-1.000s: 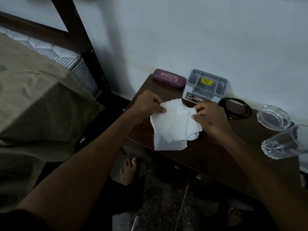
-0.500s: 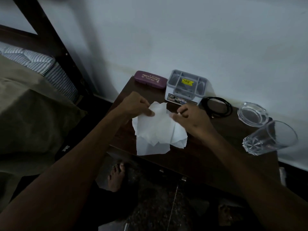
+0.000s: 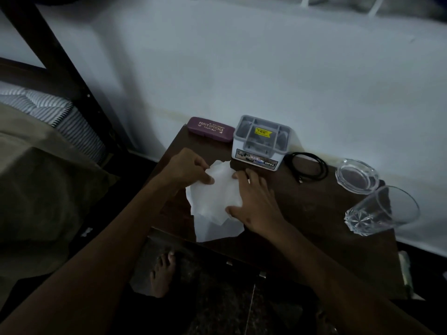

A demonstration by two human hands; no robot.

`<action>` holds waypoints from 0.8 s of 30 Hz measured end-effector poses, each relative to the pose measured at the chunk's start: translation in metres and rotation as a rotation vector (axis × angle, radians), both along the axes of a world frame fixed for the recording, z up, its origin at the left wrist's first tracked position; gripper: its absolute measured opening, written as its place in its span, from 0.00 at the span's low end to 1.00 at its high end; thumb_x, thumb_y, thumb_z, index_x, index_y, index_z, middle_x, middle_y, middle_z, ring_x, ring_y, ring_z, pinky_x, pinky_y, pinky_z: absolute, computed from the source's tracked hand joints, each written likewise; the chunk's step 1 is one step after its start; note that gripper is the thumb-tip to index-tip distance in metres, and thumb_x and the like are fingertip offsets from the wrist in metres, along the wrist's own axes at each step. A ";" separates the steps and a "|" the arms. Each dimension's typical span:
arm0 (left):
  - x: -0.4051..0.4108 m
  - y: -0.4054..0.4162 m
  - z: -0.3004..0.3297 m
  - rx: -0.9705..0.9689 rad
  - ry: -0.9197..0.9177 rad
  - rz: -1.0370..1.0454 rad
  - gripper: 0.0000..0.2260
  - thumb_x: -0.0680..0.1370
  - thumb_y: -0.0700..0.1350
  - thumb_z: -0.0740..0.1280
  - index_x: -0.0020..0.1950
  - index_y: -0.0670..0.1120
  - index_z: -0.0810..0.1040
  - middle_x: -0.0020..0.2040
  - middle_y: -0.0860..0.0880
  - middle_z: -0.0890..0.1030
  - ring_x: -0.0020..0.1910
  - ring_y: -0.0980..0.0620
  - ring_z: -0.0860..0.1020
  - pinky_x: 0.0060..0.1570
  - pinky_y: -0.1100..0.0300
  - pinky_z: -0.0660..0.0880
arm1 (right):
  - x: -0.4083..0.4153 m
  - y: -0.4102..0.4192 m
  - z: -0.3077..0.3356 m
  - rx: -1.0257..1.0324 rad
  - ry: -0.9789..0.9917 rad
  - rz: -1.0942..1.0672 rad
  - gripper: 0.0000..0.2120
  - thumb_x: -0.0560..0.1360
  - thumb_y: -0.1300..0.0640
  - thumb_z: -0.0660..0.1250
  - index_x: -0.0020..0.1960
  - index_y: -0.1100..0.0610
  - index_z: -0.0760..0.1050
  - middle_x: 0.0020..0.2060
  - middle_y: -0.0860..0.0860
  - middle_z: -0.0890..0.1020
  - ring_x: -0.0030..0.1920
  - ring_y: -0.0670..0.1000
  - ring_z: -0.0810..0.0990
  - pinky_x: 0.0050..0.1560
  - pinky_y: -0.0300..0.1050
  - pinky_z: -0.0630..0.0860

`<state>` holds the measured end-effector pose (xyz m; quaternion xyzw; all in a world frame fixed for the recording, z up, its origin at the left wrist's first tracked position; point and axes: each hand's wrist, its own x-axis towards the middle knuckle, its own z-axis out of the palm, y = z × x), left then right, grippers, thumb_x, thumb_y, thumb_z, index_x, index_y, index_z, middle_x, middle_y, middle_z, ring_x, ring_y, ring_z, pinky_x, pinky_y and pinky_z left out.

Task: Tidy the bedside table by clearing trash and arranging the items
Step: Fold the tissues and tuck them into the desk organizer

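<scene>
Where the dark wooden bedside table (image 3: pixel 314 213) meets its front edge, one crumpled white sheet of tissue paper (image 3: pixel 214 206) lies, its lower corner overhanging. The left hand (image 3: pixel 187 169) pinches its upper left edge; the right hand (image 3: pixel 254 201) lies open and spread on its right side. Behind: one maroon spectacle case (image 3: pixel 210 129), one grey compartmented plastic box (image 3: pixel 261 141), one coiled black cable (image 3: pixel 307 169). Right: one clear glass ashtray (image 3: pixel 356 176), one clear tumbler (image 3: pixel 382 211).

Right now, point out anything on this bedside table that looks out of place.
The drinking glass lies tipped on its side near the table's right edge, beside the glass ashtray. Nothing looks spilled. The crumpled white paper overhangs the front edge, held by the left hand and right hand.
</scene>
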<state>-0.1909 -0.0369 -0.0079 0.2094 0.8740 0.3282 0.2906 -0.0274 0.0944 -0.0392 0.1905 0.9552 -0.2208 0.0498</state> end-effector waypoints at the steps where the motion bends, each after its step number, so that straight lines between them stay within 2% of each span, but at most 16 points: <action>1: 0.000 0.001 0.001 -0.009 0.003 -0.001 0.13 0.71 0.39 0.80 0.55 0.40 0.87 0.52 0.46 0.86 0.49 0.49 0.82 0.44 0.59 0.77 | 0.000 0.002 0.000 -0.015 0.007 0.002 0.36 0.74 0.48 0.75 0.76 0.49 0.63 0.76 0.52 0.62 0.75 0.57 0.64 0.72 0.61 0.70; 5: 0.001 0.001 0.002 -0.024 0.031 0.017 0.15 0.71 0.40 0.81 0.56 0.41 0.87 0.51 0.45 0.86 0.49 0.49 0.82 0.48 0.57 0.76 | 0.001 0.012 -0.004 -0.089 0.118 0.015 0.23 0.75 0.57 0.72 0.68 0.52 0.72 0.69 0.51 0.70 0.68 0.56 0.71 0.66 0.50 0.72; 7: 0.001 0.001 0.000 -0.040 0.046 0.013 0.16 0.71 0.40 0.81 0.57 0.41 0.87 0.52 0.45 0.86 0.48 0.50 0.81 0.49 0.58 0.76 | 0.001 0.014 -0.004 -0.134 0.166 -0.003 0.19 0.75 0.59 0.70 0.66 0.52 0.74 0.66 0.51 0.73 0.66 0.54 0.73 0.65 0.49 0.72; 11: -0.001 0.001 -0.004 -0.060 0.067 0.032 0.15 0.70 0.42 0.82 0.56 0.42 0.88 0.52 0.46 0.87 0.48 0.50 0.83 0.53 0.54 0.80 | 0.000 0.018 -0.003 -0.173 0.241 -0.019 0.19 0.74 0.61 0.65 0.64 0.53 0.77 0.62 0.49 0.77 0.63 0.50 0.76 0.65 0.47 0.73; 14: -0.003 0.000 -0.006 -0.087 0.074 0.046 0.14 0.70 0.44 0.82 0.54 0.45 0.88 0.52 0.47 0.87 0.48 0.50 0.84 0.57 0.49 0.82 | 0.000 0.019 -0.001 -0.196 0.266 -0.047 0.20 0.72 0.59 0.62 0.62 0.54 0.78 0.59 0.48 0.78 0.59 0.47 0.76 0.56 0.36 0.68; 16: -0.004 0.000 -0.006 -0.095 0.081 0.048 0.12 0.69 0.44 0.82 0.52 0.46 0.88 0.50 0.49 0.87 0.48 0.50 0.84 0.58 0.47 0.82 | -0.001 0.021 0.001 -0.228 0.278 -0.076 0.19 0.74 0.61 0.64 0.63 0.54 0.79 0.58 0.46 0.79 0.57 0.44 0.75 0.53 0.30 0.66; 17: -0.004 -0.001 -0.007 -0.093 0.080 0.047 0.12 0.69 0.44 0.82 0.51 0.46 0.89 0.49 0.49 0.87 0.48 0.50 0.84 0.58 0.46 0.82 | -0.002 0.022 0.002 -0.241 0.286 -0.091 0.19 0.75 0.63 0.65 0.64 0.53 0.79 0.59 0.46 0.80 0.58 0.44 0.76 0.54 0.30 0.68; 21: -0.005 -0.002 -0.006 -0.090 0.092 0.039 0.09 0.69 0.44 0.83 0.47 0.49 0.88 0.47 0.51 0.86 0.50 0.49 0.84 0.60 0.45 0.81 | -0.002 0.026 0.004 -0.257 0.286 -0.147 0.21 0.75 0.64 0.66 0.66 0.51 0.77 0.63 0.45 0.81 0.64 0.47 0.77 0.65 0.46 0.73; 24: -0.006 -0.003 -0.005 -0.102 0.089 0.030 0.08 0.69 0.43 0.82 0.39 0.53 0.85 0.45 0.53 0.85 0.52 0.48 0.83 0.64 0.42 0.78 | 0.002 0.033 0.005 -0.228 0.287 -0.138 0.21 0.73 0.65 0.66 0.65 0.52 0.78 0.61 0.46 0.81 0.62 0.48 0.78 0.62 0.46 0.74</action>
